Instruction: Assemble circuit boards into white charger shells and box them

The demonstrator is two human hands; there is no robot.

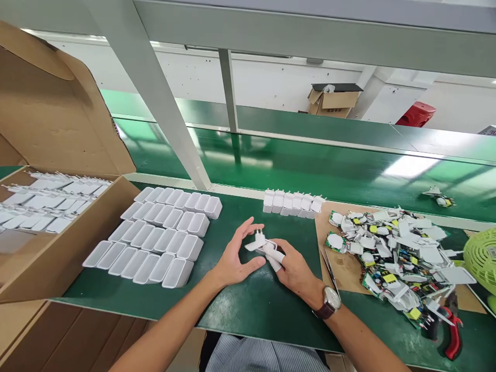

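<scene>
In front of my body, my right hand grips a white plug-in charger housing whose metal prongs point up. White coverings wrap some right-hand fingertips. My left hand is beside the charger, its thumb and fingers spread apart. Rows of open white plastic cases stand to the left of my hands. Beyond my right hand is a short row of white plug housings with prongs upward. On the right lies a heap of circuit boards and white plastic pieces.
An open cardboard box at the left holds layers of white plug parts. Tweezers lie beside the heap on a brown cardboard sheet. Red-handled pliers and a green fan are at the far right. A grey post rises behind the cases.
</scene>
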